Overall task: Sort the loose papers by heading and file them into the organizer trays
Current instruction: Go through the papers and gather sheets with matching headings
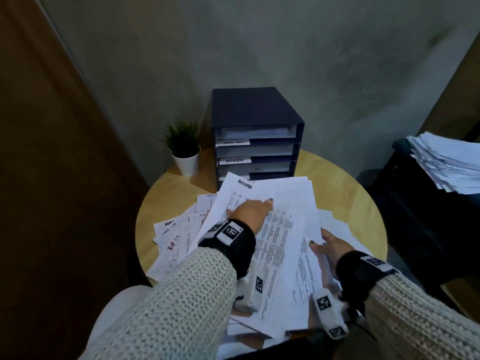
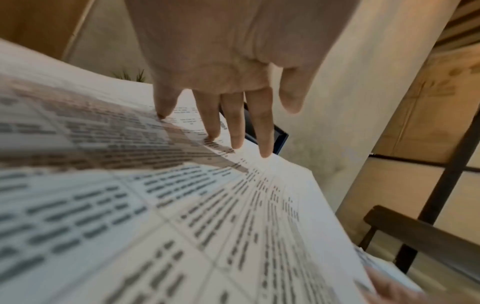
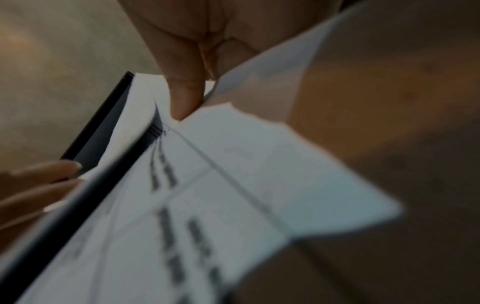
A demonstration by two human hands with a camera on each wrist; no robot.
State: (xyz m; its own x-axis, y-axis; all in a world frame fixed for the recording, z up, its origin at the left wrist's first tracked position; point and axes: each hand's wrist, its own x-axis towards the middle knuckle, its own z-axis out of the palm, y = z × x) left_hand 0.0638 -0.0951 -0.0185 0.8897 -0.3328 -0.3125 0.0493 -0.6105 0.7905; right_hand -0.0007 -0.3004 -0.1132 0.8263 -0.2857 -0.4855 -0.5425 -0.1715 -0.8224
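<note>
A thick sheaf of printed papers (image 1: 283, 229) lies tilted over the round table (image 1: 345, 193), its top sheet headed "ADMIN". My left hand (image 1: 255, 210) rests flat on the top sheet, its straight fingers (image 2: 235, 123) touching the print. My right hand (image 1: 328, 246) grips the sheaf's right edge, thumb (image 3: 187, 92) on top and fingers underneath. More loose papers (image 1: 176, 235) fan out on the table to the left. Behind the sheaf stands the dark blue organizer (image 1: 257, 141), with stacked trays and white labels; one reads "ADMIN".
A small plant in a white pot (image 1: 185, 149) stands left of the organizer. A tall pile of paper (image 1: 446, 162) sits on dark furniture at the right. A grey wall is close behind the table, and a brown panel runs down the left.
</note>
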